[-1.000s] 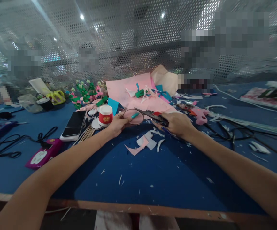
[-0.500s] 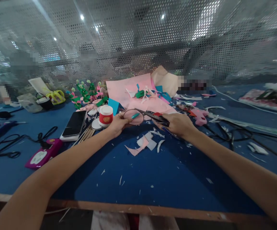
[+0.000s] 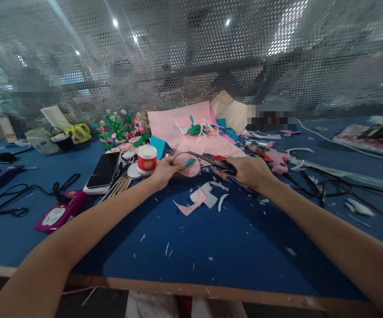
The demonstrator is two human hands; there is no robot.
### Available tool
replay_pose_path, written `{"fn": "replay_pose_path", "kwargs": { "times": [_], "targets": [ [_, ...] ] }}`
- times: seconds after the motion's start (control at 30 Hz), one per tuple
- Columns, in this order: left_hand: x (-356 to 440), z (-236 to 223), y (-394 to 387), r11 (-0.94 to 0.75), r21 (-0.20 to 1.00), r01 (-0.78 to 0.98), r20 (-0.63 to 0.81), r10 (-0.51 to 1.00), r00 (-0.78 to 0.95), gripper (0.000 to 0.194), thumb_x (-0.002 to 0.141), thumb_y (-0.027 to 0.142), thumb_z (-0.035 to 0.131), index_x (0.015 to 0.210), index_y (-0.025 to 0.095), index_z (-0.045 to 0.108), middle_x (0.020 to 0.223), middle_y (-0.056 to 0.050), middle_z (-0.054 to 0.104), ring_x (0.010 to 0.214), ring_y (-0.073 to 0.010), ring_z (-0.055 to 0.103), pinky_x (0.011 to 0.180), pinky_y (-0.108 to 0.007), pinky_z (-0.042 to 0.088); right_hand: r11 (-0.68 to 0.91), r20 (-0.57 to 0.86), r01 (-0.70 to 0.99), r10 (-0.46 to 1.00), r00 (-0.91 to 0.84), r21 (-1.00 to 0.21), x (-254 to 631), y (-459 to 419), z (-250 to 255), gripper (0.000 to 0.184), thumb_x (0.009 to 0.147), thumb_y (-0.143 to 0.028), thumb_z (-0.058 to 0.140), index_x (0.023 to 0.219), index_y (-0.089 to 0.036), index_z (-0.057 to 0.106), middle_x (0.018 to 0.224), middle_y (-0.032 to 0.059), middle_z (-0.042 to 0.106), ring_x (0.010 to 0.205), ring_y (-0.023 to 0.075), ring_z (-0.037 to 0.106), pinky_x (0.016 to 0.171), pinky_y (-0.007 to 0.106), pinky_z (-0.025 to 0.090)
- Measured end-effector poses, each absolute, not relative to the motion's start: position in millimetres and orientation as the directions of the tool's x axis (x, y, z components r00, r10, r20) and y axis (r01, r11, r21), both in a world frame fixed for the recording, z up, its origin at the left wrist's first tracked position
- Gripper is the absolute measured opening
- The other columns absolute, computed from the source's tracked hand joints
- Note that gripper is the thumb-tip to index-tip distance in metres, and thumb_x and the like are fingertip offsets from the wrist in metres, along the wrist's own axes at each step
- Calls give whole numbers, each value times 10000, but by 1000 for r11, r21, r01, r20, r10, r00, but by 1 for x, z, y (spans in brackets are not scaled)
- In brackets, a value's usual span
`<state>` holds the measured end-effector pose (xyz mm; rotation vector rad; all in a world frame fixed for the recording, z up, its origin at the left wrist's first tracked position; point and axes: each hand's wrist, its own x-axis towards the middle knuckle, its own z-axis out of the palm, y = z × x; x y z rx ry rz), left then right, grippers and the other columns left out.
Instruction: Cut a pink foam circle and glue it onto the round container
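Between thumb and fingers, my left hand [image 3: 165, 172] pinches a round pink paper disc [image 3: 187, 169] with a dark rim, held a little above the table. My right hand [image 3: 249, 171] is wrapped around the handles of a pair of scissors [image 3: 219, 163]. Their dark blades point left and their tips meet the disc's upper right edge. Beside my left hand stands a red and white paper cup [image 3: 147, 160]. White and pink paper scraps [image 3: 198, 199] lie on the blue table below the disc.
Left of the cup are a phone [image 3: 104, 170], wooden sticks [image 3: 118, 184] and a purple power strip [image 3: 60, 211] with its cord. Paper flowers [image 3: 118, 126] and a large pink sheet [image 3: 178, 117] stand behind. At right lie a pink glue gun [image 3: 278, 161] and black cables [image 3: 322, 185].
Both hands keep their hold with barely any movement. The disc's pink face shows slightly more now, and the view has shifted very slightly.
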<state>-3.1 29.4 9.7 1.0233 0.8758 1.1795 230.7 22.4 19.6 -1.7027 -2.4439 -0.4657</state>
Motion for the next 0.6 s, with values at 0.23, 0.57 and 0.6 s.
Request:
{"fn": "replay_pose_path", "kwargs": {
  "times": [0.23, 0.57, 0.6],
  "targets": [
    [-1, 14, 27, 74, 962, -261, -32, 987, 160, 233, 496, 141, 839, 692, 118, 715, 669, -19, 715, 590, -115, 622, 578, -225, 505, 350, 302, 916, 867, -397, 197, 232, 23, 18, 496, 857, -555, 356, 929, -183, 677, 829, 108, 737, 737, 237, 652, 522, 272, 286],
    [-4, 7, 33, 71, 952, -297, -30, 989, 142, 240, 529, 113, 819, 745, 119, 713, 660, -19, 702, 612, -120, 628, 605, -230, 516, 337, 292, 919, 875, -386, 205, 231, 22, 20, 471, 850, -541, 377, 923, -189, 681, 820, 99, 739, 734, 232, 656, 512, 266, 276],
    [-4, 6, 33, 67, 953, -296, -25, 989, 144, 230, 532, 108, 815, 736, 120, 711, 647, -14, 697, 602, -114, 623, 594, -221, 511, 336, 292, 920, 876, -384, 202, 231, 22, 20, 471, 845, -547, 382, 920, -191, 680, 820, 98, 738, 729, 233, 655, 512, 267, 277]
  ]
}}
